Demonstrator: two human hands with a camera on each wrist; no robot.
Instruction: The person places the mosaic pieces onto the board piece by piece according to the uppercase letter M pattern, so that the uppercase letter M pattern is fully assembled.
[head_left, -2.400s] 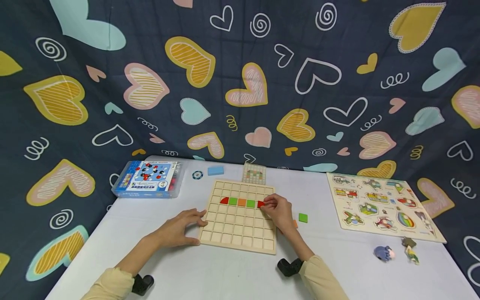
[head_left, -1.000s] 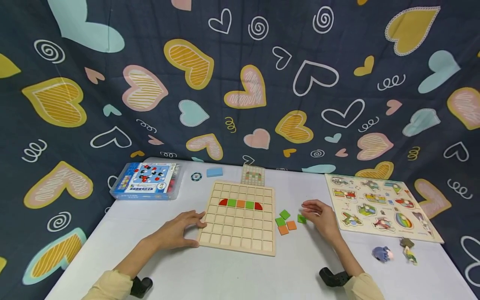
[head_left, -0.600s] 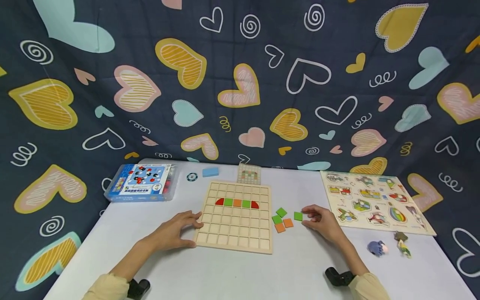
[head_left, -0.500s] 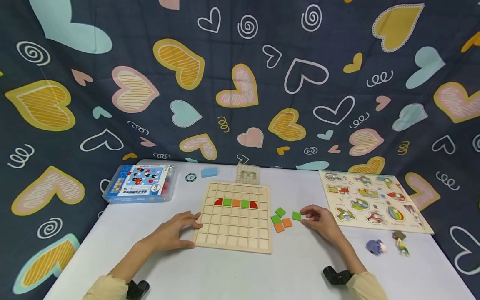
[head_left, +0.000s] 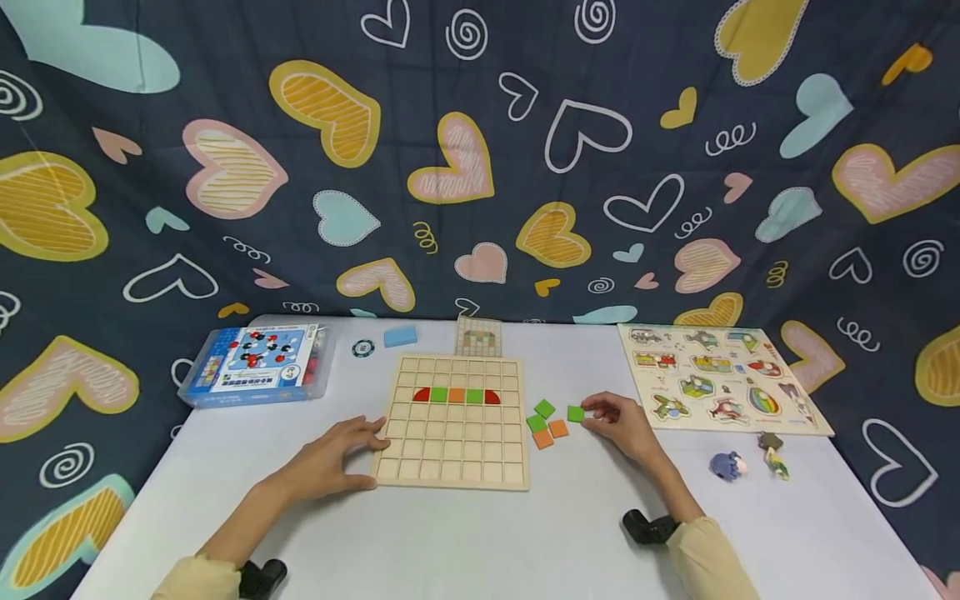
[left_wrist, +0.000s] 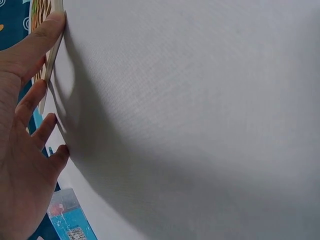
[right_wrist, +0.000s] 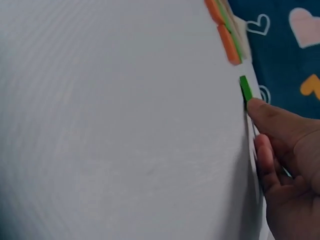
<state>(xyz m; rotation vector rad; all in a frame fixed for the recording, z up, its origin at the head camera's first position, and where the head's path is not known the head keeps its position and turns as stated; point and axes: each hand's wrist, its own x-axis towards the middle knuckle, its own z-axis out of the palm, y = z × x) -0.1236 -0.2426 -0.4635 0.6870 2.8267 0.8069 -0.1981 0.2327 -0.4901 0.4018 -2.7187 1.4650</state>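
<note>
Right hand (head_left: 621,422) I see with fingertips curled onto a green square tile (head_left: 575,413) on the white table (head_left: 480,533), right of the wooden grid board (head_left: 450,433). Left hand (head_left: 333,454) lies flat, fingers spread, against the board's left edge.

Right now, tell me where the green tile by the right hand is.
In the head view the green tile lies on the white table, right of the wooden grid board, at the fingertips of the right hand, just right of the other loose tiles.
</note>
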